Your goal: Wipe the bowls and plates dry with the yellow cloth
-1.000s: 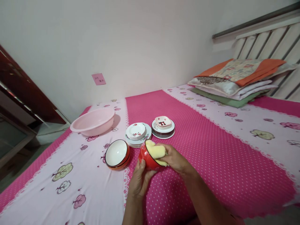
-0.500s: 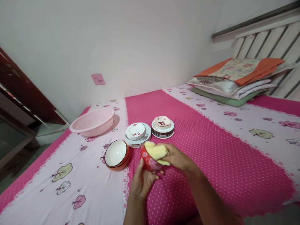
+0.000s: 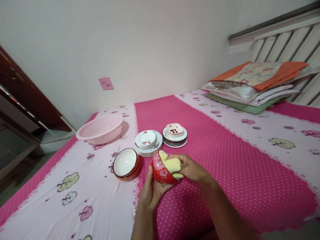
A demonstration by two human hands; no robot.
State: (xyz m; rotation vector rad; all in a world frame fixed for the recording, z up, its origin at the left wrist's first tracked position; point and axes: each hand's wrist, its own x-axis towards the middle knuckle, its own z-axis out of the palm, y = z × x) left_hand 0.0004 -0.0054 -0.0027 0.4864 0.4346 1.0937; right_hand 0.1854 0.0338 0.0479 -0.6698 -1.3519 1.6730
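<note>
My left hand (image 3: 150,192) cups a red bowl with a flower pattern (image 3: 160,170) from below, tilted so its mouth faces right. My right hand (image 3: 192,168) presses a folded yellow cloth (image 3: 171,164) into the bowl's mouth, fingers closed on the cloth. Both hands are held just above the pink dotted bed cover (image 3: 225,160). To the left of the bowl, stacked red bowls with white insides (image 3: 125,163) rest on the cover.
A pink plastic basin (image 3: 100,128) sits at the back left. Two stacks of plates (image 3: 148,142) (image 3: 175,137) stand behind the bowls, the right one topped by a small square dish. Folded bedding and pillows (image 3: 252,85) lie at the back right. Dark furniture (image 3: 20,100) borders the left.
The bowl has turned in my left hand, its flower pattern now facing me, while my right hand shifted the yellow cloth slightly inside it.
</note>
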